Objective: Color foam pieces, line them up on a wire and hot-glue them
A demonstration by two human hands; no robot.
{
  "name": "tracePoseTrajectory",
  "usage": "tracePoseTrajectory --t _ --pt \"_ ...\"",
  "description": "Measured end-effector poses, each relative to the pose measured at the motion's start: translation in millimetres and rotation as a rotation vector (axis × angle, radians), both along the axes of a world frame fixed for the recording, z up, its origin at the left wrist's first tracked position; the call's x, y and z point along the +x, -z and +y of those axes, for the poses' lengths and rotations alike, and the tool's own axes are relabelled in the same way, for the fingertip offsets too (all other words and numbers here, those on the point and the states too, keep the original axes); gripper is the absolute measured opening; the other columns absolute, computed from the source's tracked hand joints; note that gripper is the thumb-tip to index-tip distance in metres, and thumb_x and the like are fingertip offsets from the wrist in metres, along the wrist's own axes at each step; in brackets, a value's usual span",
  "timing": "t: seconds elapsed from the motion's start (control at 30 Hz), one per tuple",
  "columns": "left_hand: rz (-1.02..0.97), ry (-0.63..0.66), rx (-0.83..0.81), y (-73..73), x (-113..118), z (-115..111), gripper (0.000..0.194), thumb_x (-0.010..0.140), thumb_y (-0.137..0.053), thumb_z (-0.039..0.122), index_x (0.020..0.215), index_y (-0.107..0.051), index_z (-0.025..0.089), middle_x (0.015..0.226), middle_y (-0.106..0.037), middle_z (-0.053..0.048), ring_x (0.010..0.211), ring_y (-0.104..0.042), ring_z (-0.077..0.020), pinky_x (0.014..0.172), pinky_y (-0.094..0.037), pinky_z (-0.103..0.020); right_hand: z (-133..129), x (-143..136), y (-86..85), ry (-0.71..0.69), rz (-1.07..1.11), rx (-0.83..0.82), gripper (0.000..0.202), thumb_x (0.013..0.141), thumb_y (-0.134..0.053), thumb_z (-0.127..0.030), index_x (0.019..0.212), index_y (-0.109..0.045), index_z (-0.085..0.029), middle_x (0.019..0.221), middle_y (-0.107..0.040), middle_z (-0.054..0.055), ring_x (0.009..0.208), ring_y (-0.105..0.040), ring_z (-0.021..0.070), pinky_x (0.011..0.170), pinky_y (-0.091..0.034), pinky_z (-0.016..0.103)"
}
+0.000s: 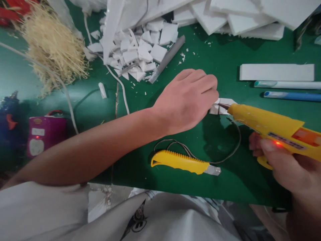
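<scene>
My right hand (288, 164) grips a yellow hot glue gun (271, 122), its small red light lit. The gun's metal nozzle points left and meets a small white foam piece (227, 109). Curled knuckles-up over the left end of that piece, my left hand (188, 98) holds it; the fingertips are hidden beneath. A thin dark cord (237, 144) loops below the piece. Nearer to me lies a yellow utility knife (180, 161), its tip toward the right.
Broken white foam bits (140, 50) and a grey tube (168, 58) lie beyond my left hand. White foam sheets (240, 16) are stacked behind. Straw (54, 47) and a purple power box (46, 134) are at left. Two pens (293, 95) and a white block (277, 72) sit at right.
</scene>
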State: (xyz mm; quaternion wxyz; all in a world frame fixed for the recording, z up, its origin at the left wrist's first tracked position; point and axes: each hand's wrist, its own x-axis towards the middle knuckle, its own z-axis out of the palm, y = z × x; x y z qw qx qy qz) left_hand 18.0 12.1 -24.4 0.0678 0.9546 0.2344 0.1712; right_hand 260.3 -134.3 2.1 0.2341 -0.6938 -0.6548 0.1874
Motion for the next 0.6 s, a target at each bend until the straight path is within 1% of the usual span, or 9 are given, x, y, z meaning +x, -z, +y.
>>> tracePoseTrajectory --t 0.1,0.2,0.3,0.33,0.4,0.43,0.5,0.6 --pt "-0.009 0.003 -0.017 -0.1 0 0 0.039 0.107 -0.033 0.021 0.095 -0.07 0.019 0.112 -0.073 -0.008 0.106 -0.069 -0.0247 0.098 -0.052 -0.044 -1 10 0.0 -0.058 -0.029 0.021 0.036 0.094 -0.065 -0.06 0.081 -0.067 -0.026 0.07 -0.072 0.005 0.062 -0.071 0.0245 0.053 -0.056 0.037" --pt "0.013 -0.006 -0.05 -2.1 1 0 0.043 0.107 -0.027 0.018 0.096 -0.069 0.019 0.113 -0.073 -0.006 0.108 -0.068 -0.0234 0.1 -0.051 -0.044 -3 13 3.2 -0.068 -0.039 0.001 0.032 0.094 -0.067 -0.056 0.083 -0.068 -0.026 0.072 -0.074 0.005 0.065 -0.073 0.0243 0.056 -0.059 0.036" --pt "0.028 -0.005 -0.047 -2.8 1 0 0.044 0.106 -0.026 0.016 0.096 -0.069 0.018 0.114 -0.072 -0.006 0.109 -0.069 -0.0231 0.1 -0.051 -0.043 -4 6 10.0 -0.026 -0.012 0.068 0.034 0.096 -0.065 -0.057 0.085 -0.07 -0.025 0.071 -0.074 0.005 0.059 -0.072 0.0224 0.052 -0.059 0.034" --pt "0.031 -0.003 -0.034 -2.4 0 0 0.043 0.106 -0.028 0.017 0.096 -0.069 0.018 0.114 -0.072 -0.006 0.109 -0.069 -0.0232 0.1 -0.052 -0.043 -3 2 11.8 -0.008 -0.018 0.141 0.037 0.097 -0.062 -0.059 0.083 -0.07 -0.026 0.069 -0.073 0.004 0.055 -0.069 0.0209 0.047 -0.057 0.032" --pt "0.023 0.004 0.01 -0.8 -1 0 0.041 0.107 -0.031 0.02 0.095 -0.07 0.018 0.115 -0.073 -0.007 0.107 -0.069 -0.0234 0.098 -0.052 -0.043 -2 -5 12.3 0.015 0.007 0.203 0.036 0.098 -0.062 -0.059 0.084 -0.073 -0.027 0.071 -0.074 0.004 0.053 -0.068 0.0192 0.044 -0.056 0.03" --pt "0.013 0.008 0.035 0.1 -1 0 0.04 0.107 -0.032 0.021 0.095 -0.07 0.017 0.115 -0.073 -0.007 0.106 -0.069 -0.0231 0.097 -0.053 -0.043 0 -9 10.6 0.024 0.038 0.207 0.035 0.098 -0.063 -0.059 0.084 -0.073 -0.028 0.071 -0.074 0.004 0.052 -0.068 0.0189 0.043 -0.055 0.029" --pt "-0.001 0.009 0.065 1.5 -2 0 0.04 0.107 -0.033 0.022 0.097 -0.071 0.017 0.115 -0.073 -0.006 0.106 -0.069 -0.0222 0.097 -0.053 -0.042 2 -12 4.0 0.032 0.099 0.142 0.035 0.095 -0.066 -0.06 0.083 -0.073 -0.028 0.073 -0.075 0.005 0.054 -0.07 0.0205 0.046 -0.058 0.031" --pt "0.007 0.013 0.046 1.5 -2 0 0.041 0.107 -0.031 0.023 0.097 -0.071 0.017 0.116 -0.073 -0.006 0.107 -0.069 -0.0213 0.097 -0.052 -0.041 6 -11 -5.4 0.02 0.09 0.046 0.039 0.092 -0.065 -0.065 0.081 -0.072 -0.028 0.072 -0.075 0.007 0.057 -0.071 0.0231 0.052 -0.062 0.036"
